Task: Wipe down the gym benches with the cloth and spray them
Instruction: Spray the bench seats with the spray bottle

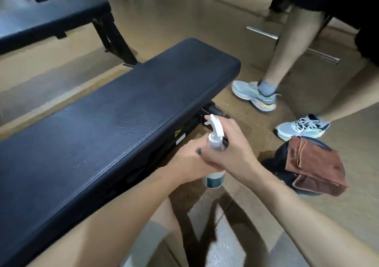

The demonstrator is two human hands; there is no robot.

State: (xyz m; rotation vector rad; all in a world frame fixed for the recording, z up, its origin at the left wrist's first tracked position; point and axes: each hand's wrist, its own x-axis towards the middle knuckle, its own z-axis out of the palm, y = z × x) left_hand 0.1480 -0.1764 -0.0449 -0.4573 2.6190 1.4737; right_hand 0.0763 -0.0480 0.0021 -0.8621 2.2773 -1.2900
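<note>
A long black padded bench (114, 121) runs from lower left to upper middle. Just off its right edge I hold a white spray bottle (214, 141) with a teal label, upright above the floor. My left hand (185, 164) grips the bottle's body from the left. My right hand (229, 149) wraps the neck and trigger head from the right, nozzle pointing up-left toward the bench. A folded brown cloth (315, 166) lies on a black bag on the floor to the right, touched by neither hand.
A second black bench (51, 18) stands at the upper left. Another person's legs in light blue sneakers (256, 95) stand close to the bench's far right end. A chrome bar (291, 44) lies on the wooden floor behind them. My knee is at the bottom middle.
</note>
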